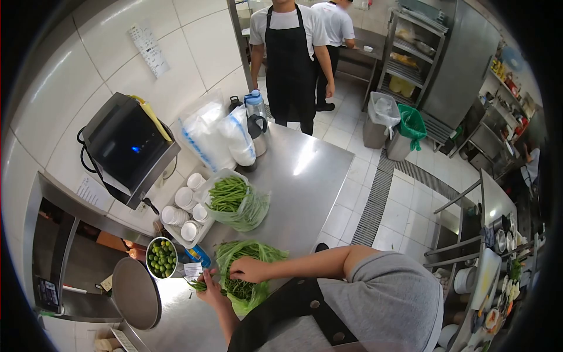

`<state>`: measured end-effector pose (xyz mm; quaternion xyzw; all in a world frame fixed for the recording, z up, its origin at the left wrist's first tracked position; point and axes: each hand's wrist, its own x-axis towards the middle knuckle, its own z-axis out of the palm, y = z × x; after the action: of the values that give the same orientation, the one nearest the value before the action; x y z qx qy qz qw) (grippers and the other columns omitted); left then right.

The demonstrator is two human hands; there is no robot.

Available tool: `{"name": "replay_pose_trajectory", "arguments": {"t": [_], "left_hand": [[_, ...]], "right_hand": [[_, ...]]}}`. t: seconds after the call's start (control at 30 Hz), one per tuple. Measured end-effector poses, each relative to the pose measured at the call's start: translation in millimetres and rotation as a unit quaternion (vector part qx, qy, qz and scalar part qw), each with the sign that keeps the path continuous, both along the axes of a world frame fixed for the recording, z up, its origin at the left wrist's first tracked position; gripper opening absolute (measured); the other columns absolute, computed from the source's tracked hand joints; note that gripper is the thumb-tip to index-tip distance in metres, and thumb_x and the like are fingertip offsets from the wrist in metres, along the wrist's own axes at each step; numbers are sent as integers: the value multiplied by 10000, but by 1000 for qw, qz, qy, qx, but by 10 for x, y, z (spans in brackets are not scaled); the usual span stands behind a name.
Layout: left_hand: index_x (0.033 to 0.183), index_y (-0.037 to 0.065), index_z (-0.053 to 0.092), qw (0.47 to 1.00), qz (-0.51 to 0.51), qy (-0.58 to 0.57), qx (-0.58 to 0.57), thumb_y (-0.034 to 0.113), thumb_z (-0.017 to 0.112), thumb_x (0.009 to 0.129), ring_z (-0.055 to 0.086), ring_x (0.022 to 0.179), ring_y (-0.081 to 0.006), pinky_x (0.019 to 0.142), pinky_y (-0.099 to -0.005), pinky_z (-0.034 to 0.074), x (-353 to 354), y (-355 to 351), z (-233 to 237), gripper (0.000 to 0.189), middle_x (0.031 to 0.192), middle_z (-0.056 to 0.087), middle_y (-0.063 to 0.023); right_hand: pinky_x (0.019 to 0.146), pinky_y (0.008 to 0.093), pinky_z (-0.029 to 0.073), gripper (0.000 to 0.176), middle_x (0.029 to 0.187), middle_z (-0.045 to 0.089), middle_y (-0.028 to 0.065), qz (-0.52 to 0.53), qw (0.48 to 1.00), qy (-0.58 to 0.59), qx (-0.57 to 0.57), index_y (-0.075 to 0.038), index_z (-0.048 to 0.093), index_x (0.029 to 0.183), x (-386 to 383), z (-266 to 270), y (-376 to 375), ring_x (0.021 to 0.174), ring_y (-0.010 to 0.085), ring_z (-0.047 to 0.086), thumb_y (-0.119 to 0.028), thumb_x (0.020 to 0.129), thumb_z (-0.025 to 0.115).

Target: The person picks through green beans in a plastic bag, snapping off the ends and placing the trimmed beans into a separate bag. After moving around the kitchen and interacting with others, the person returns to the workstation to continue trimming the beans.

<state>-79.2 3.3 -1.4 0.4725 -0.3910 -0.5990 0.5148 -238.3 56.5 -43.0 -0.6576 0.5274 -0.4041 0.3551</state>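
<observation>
- Green beans (252, 251) lie heaped in an open bag (249, 299) on the steel counter (305, 182), right in front of the person, so both hands reach them easily.
- Left hand (208, 288) pinches a few beans just off the bag's edge, probably to keep them apart from the heap.
- Right hand (249, 270) rests on the heap with fingers drawn together; whether they grip any beans, I cannot tell.
- Second bag (237, 202) of beans stands farther back beside cups (185, 211); a bowl of limes (162, 258) sits near the left hand.
</observation>
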Motion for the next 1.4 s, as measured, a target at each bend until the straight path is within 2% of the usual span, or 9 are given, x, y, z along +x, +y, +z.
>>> {"name": "replay_pose_trajectory", "arguments": {"t": [0.1,0.23,0.4,0.47,0.6,0.8,0.93,1.13,1.4], "left_hand": [[940,37,637,999,-12,30,44,139,670,940,355,474,-9,422,-204,234,49,-61,-221,107,805,670,-48],[997,49,630,986,-62,83,133,155,650,956,389,492,-24,432,-199,274,-46,-47,-220,116,849,655,-39],[1044,94,628,960,5,172,222,196,603,983,500,619,-84,551,-228,406,-71,-206,-378,122,834,608,6],[1069,105,621,952,-47,211,215,219,583,994,504,636,-97,584,-243,427,141,-330,-699,142,804,588,16],[1016,122,593,933,-98,257,233,263,542,1019,398,540,-66,475,-213,356,299,-262,-697,150,696,488,42],[993,121,560,911,-57,284,292,360,546,1018,353,524,-50,429,-200,305,302,-57,-891,241,631,372,52],[949,117,531,911,-53,283,296,372,566,1005,371,541,-51,453,-198,338,221,34,-917,264,643,386,44],[1057,88,567,925,-34,233,299,335,551,1019,389,568,-55,491,-203,372,7,44,-670,250,671,408,36],[1052,89,579,909,-157,254,292,315,513,1038,317,521,-50,450,-215,300,78,53,-790,237,642,353,63]], "right_hand": [[785,413,456,157,860,568,126,55,991,-21,-123,-25,660,950,51,275,114,873,327,574,-176,929,623],[775,398,467,102,895,588,94,-12,969,-62,-241,-39,674,970,-4,555,192,870,300,578,-119,912,647],[771,390,474,135,962,608,80,-2,947,-60,-315,-33,676,1020,-30,772,250,885,280,576,-107,907,663],[775,388,469,142,958,594,91,3,951,-47,-306,-33,675,1026,-21,809,237,888,282,566,-114,909,665],[789,389,458,162,975,543,114,-19,969,-6,-247,-24,666,1030,-42,514,184,899,285,546,-136,913,667],[783,400,448,106,968,497,154,-63,995,30,-76,9,629,905,-152,-105,-10,877,336,536,-96,883,630],[819,453,492,92,1097,548,222,2,970,236,64,27,642,899,-273,-446,-135,977,389,608,-32,850,591],[849,436,538,291,1190,540,253,-64,940,308,132,72,605,1058,-306,-298,-32,1081,394,595,31,772,638],[833,445,540,348,1234,508,226,-135,922,360,56,57,588,1083,-284,-440,36,1157,386,532,-6,751,671]]}}
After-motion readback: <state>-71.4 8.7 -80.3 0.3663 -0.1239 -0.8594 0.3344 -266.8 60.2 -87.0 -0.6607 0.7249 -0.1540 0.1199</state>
